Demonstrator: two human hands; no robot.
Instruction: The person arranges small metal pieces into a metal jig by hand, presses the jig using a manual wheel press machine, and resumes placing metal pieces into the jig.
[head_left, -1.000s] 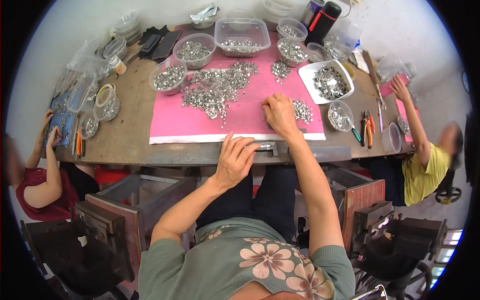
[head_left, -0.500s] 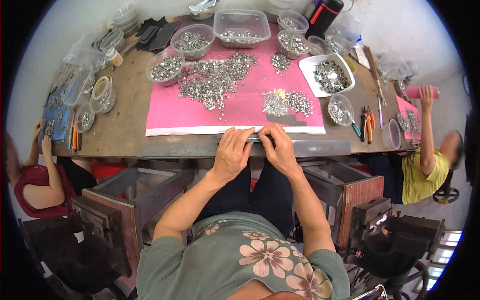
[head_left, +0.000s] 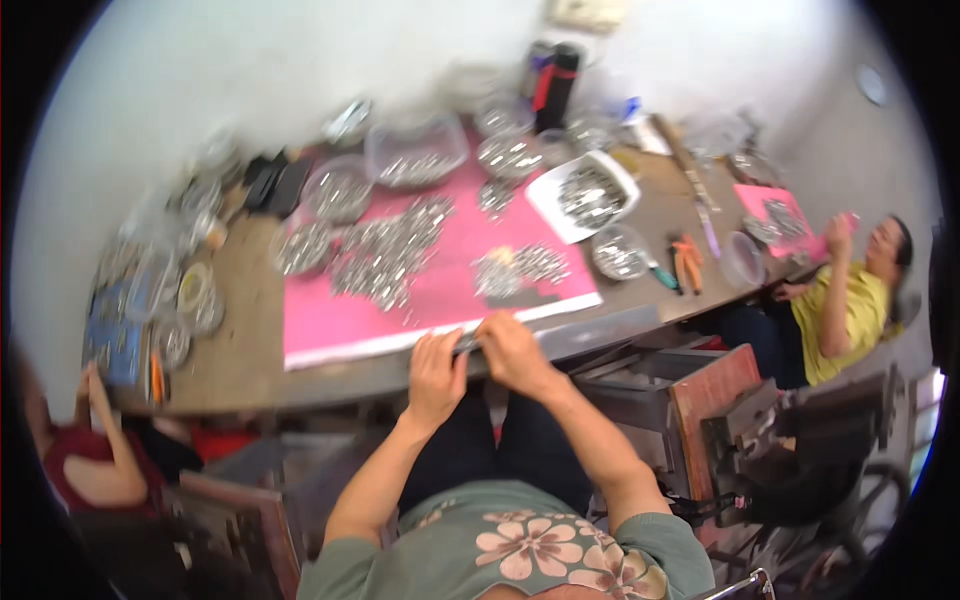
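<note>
At the near edge of the pink mat (head_left: 330,335), my left hand (head_left: 437,378) and my right hand (head_left: 513,354) lie close together, fingers bent and closed. Between them shows a dark narrow strip (head_left: 467,342), gripped from both ends; blur hides its details. Beyond my hands spreads a large heap of small shiny metal pieces (head_left: 385,262). To its right lie a small pile of thin silvery pieces (head_left: 497,277) and another pile of metal bits (head_left: 543,262). A flat grey piece (head_left: 530,303) rests in front of them.
Clear tubs of metal pieces, including a rectangular tub (head_left: 415,150), line the mat's far side. A white dish (head_left: 590,195) and orange-handled pliers (head_left: 686,264) are on the right. A black and red flask (head_left: 556,88) stands behind. One person (head_left: 850,310) sits right, another (head_left: 105,460) left.
The whole view has tilted and shifted, blurring the scene. My hands stay together at the table edge around the dark strip. The person at right now has the raised pink object close to the head.
</note>
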